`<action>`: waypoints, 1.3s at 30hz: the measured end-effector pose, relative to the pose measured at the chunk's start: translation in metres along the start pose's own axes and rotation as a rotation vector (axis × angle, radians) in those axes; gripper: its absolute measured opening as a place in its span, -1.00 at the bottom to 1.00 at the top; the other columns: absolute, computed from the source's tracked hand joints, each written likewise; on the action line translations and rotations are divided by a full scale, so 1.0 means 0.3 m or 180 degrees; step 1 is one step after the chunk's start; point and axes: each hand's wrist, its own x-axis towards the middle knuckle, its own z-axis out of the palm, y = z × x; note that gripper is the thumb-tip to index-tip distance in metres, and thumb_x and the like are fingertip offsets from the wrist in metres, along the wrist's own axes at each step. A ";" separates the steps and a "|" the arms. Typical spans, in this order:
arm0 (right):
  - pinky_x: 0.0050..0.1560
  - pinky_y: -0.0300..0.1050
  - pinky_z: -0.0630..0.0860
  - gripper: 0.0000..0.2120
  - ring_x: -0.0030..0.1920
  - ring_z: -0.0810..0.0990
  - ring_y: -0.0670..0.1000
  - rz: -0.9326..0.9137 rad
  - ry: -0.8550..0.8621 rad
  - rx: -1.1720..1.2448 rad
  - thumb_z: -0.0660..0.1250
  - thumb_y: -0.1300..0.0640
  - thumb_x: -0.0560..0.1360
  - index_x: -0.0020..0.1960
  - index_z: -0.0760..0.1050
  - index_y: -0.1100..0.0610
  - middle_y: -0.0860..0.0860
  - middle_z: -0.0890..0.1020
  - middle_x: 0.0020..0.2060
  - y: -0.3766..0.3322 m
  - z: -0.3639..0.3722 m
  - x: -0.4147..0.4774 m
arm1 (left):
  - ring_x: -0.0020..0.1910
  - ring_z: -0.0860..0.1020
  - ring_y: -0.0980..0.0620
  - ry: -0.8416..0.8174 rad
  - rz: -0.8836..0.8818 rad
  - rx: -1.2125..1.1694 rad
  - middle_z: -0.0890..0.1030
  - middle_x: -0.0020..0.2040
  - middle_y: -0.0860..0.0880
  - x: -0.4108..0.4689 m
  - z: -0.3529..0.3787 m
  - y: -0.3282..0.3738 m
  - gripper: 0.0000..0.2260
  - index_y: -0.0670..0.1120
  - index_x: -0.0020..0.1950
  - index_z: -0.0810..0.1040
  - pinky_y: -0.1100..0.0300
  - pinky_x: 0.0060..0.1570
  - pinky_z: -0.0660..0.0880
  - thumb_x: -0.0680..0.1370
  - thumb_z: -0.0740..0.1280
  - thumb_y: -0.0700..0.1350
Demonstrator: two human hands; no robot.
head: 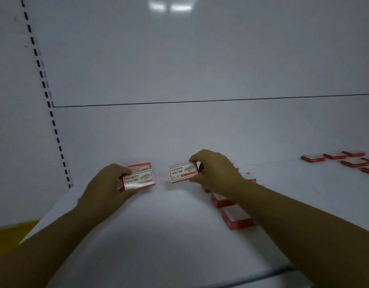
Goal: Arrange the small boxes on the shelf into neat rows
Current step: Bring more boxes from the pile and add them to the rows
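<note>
Small red-and-white staple boxes lie on a white shelf [179, 235]. My left hand [108, 183] grips one box [140, 179] at its left end, with a second box [140, 166] right behind it. My right hand [212, 173] holds another box [183, 172] by its right end, tilted face up just above the shelf. A gap separates the two held boxes. Under my right forearm, several boxes [237, 217] lie in a line toward me, partly hidden.
A scattered group of boxes [343, 160] lies flat at the far right. The shelf's white back panel [200, 59] rises behind. A slotted upright [48, 104] runs along the left side. A yellow surface [11, 235] shows at lower left.
</note>
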 end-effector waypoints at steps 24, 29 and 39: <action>-0.17 -0.33 0.36 -0.59 -0.19 0.47 -0.12 0.0715 0.0808 -0.0804 0.51 0.07 0.33 0.14 0.51 0.08 -0.03 0.60 0.04 0.982 -0.761 -0.523 | -0.15 0.43 0.10 0.0014 0.0854 -0.0599 0.57 -0.06 -0.05 0.243 0.553 1.154 -0.63 -0.10 0.05 0.57 0.31 -0.23 0.35 0.30 0.54 -0.10; -0.20 -0.23 0.51 -0.55 -0.22 0.56 -0.08 0.1217 0.0799 -0.0484 0.52 0.07 0.32 0.17 0.50 0.06 -0.02 0.60 0.03 1.153 -0.741 -0.439 | -0.11 0.48 0.05 -0.0040 0.0487 -0.0793 0.59 -0.01 -0.09 0.403 0.749 1.180 -0.59 -0.14 0.12 0.56 0.23 -0.12 0.42 0.31 0.53 -0.10; -0.28 -0.36 0.41 -0.63 -0.23 0.57 -0.13 0.1419 0.0340 -0.0513 0.56 0.08 0.26 0.02 0.54 0.02 -0.07 0.57 -0.02 1.462 -0.782 -0.378 | -0.28 0.48 0.16 -0.0691 -0.0105 -0.0952 0.56 -0.19 0.03 0.533 1.121 1.266 -0.71 -0.01 -0.12 0.49 0.42 -0.41 0.27 0.29 0.54 -0.06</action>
